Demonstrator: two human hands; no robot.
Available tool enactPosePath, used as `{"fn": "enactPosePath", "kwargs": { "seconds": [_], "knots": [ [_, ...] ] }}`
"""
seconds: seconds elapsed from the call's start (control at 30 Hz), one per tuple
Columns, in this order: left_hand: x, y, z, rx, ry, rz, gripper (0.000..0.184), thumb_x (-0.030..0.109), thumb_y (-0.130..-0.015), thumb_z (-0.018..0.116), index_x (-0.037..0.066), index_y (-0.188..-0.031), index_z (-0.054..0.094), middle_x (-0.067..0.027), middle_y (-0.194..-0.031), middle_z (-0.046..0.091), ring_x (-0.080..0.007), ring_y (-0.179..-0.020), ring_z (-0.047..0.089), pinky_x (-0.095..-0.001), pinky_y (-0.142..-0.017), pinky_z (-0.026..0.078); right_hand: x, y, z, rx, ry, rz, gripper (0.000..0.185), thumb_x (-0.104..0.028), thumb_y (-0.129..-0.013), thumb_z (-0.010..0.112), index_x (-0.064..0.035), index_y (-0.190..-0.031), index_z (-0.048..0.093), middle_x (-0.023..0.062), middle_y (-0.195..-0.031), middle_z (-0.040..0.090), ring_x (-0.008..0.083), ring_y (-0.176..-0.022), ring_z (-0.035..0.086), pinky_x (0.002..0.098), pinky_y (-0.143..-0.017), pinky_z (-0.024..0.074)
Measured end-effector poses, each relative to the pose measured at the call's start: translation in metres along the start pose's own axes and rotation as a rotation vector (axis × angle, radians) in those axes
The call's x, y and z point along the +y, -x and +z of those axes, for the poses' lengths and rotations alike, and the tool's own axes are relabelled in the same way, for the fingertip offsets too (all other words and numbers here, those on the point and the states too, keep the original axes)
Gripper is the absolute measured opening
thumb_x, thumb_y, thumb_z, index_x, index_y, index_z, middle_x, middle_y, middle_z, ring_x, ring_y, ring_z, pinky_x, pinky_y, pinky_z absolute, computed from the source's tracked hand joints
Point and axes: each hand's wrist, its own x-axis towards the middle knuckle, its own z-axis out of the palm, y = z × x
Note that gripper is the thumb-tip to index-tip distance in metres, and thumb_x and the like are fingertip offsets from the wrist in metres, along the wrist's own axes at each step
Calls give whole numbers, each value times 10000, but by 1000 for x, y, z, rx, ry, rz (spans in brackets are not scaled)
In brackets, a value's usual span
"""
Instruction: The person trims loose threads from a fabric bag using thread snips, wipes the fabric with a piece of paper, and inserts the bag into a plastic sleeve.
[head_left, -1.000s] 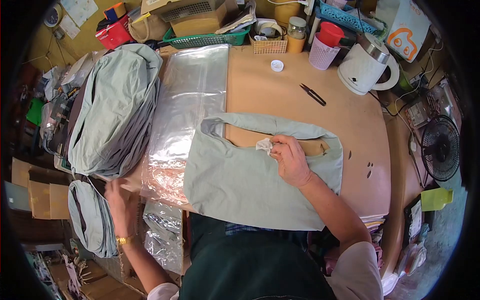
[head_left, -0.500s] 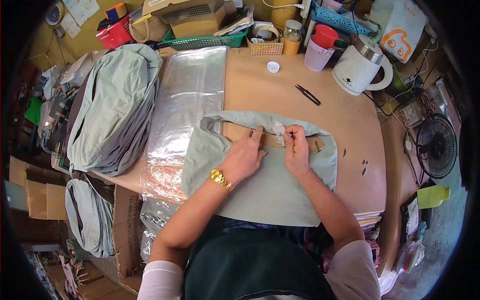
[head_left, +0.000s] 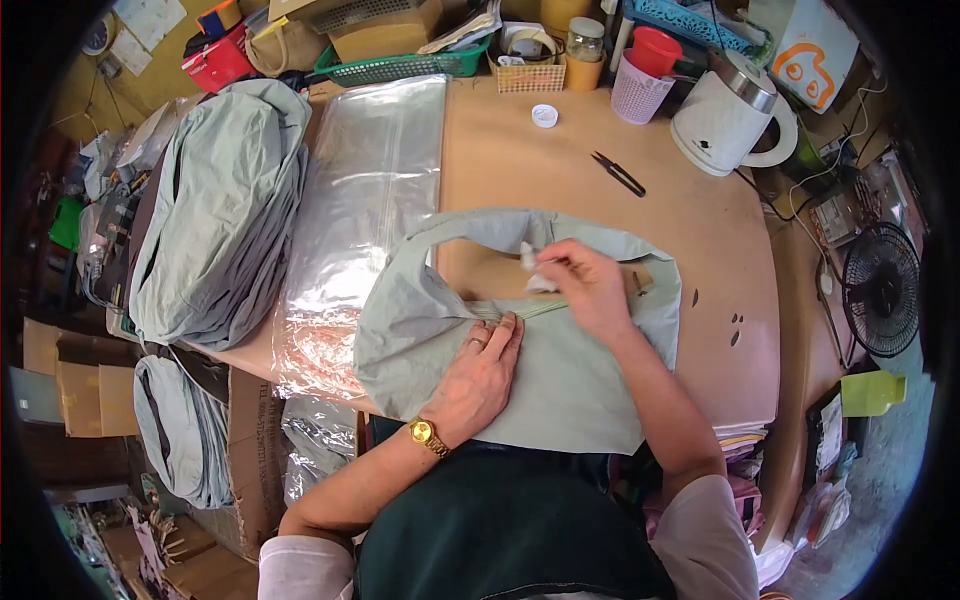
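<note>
A pale grey-green fabric bag (head_left: 570,390) lies on the table in front of me, its long opening gaping so that the brown surface shows through. My left hand (head_left: 474,378), with a ring and a gold watch, rests flat on the cloth just below the opening, fingers stretched to the edge, where a zip-like strip (head_left: 535,308) runs. My right hand (head_left: 592,288) pinches a small crumpled white wad (head_left: 540,280), cloth or tissue, above the opening. The wad and fingertips are slightly blurred.
Black thread snips (head_left: 618,174) and a white cap (head_left: 544,116) lie beyond the bag. A white kettle (head_left: 725,115) stands at the back right. Clear plastic bags (head_left: 370,160) and a pile of similar grey-green bags (head_left: 220,210) are on the left. A black fan (head_left: 880,290) is at right.
My left hand has drawn back toward me from the opening and now lies flat on the near panel. My right hand has shifted slightly left with the white wad. The opening gapes wider.
</note>
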Motion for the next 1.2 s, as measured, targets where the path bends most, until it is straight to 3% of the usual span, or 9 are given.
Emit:
{"fn": "enactPosePath", "kwargs": {
  "seconds": [0.07, 0.13, 0.17, 0.3, 0.47, 0.67, 0.87, 1.07, 1.2],
  "knots": [
    [-3, 1, 3, 27, 69, -19, 488, 91, -873, 571, -98, -1317, 496, -190, -1296, 516, -348, -1122, 518, -412, -1031, 422, -5, 3, 4, -95, 154, -50, 49, -42, -878, 673, -25, -923, 680, 60, -921, 631, 164, -823, 613, 310, -756, 477],
    [-5, 1, 4, 52, 139, -34, 492, 88, -869, 570, -87, -1324, 498, -193, -1302, 508, -345, -1096, 530, -422, -1022, 430, -4, 12, 4, -256, 721, -350, 62, -80, -808, 726, -65, -865, 711, 45, -886, 603, 209, -896, 573, 352, -839, 426],
    [-4, 0, 3, 79, 155, -44, 495, 88, -867, 576, -74, -1329, 501, -185, -1302, 511, -348, -1097, 530, -426, -1023, 430, -9, 14, -5, -278, 773, -377, 81, -130, -778, 738, -87, -841, 712, 48, -867, 581, 256, -922, 535, 371, -858, 384],
    [-3, 1, 3, 92, 166, -67, 519, 67, -846, 606, -46, -1341, 497, -178, -1298, 515, -371, -1128, 515, -426, -1017, 431, -12, 13, -30, -357, 835, -293, 38, -108, -791, 718, -92, -809, 688, 39, -884, 585, 242, -929, 542, 363, -860, 386],
    [-4, 1, 6, 99, 210, -79, 524, 74, -846, 608, -36, -1346, 497, -176, -1297, 520, -369, -1142, 508, -426, -1016, 431, -3, 1, 4, -407, 748, -454, 58, -54, -776, 678, -98, -765, 642, 36, -835, 584, 238, -915, 556, 362, -862, 380],
    [-5, 1, 3, 96, 224, -82, 525, 82, -847, 611, -36, -1346, 497, -174, -1298, 521, -372, -1143, 506, -426, -1022, 426, -14, 8, -39, -474, 888, -418, 36, -79, -772, 674, -96, -763, 644, 36, -838, 587, 237, -918, 559, 374, -878, 375],
    [-4, 2, 4, 103, 225, -93, 527, 86, -846, 613, -27, -1348, 499, -173, -1303, 521, -369, -1137, 511, -425, -1025, 425, -5, -2, 5, -410, 784, -433, 58, -59, -756, 686, -99, -762, 643, 30, -837, 589, 234, -907, 560, 370, -866, 377],
    [-6, 1, 4, 127, 235, -91, 527, 96, -847, 611, -26, -1347, 497, -174, -1311, 518, -365, -1140, 510, -424, -1028, 423, -16, 10, -30, -448, 875, -374, 60, -41, -765, 638, -96, -757, 614, 25, -825, 564, 225, -921, 548, 371, -895, 362],
    [-3, 3, 3, 119, 227, -96, 527, 99, -849, 604, -20, -1350, 496, -173, -1311, 516, -367, -1148, 507, -426, -1030, 421, -11, 5, -8, -440, 892, -457, 62, -47, -768, 636, -100, -754, 608, 20, -827, 565, 221, -910, 551, 373, -873, 364]
  ]
}}
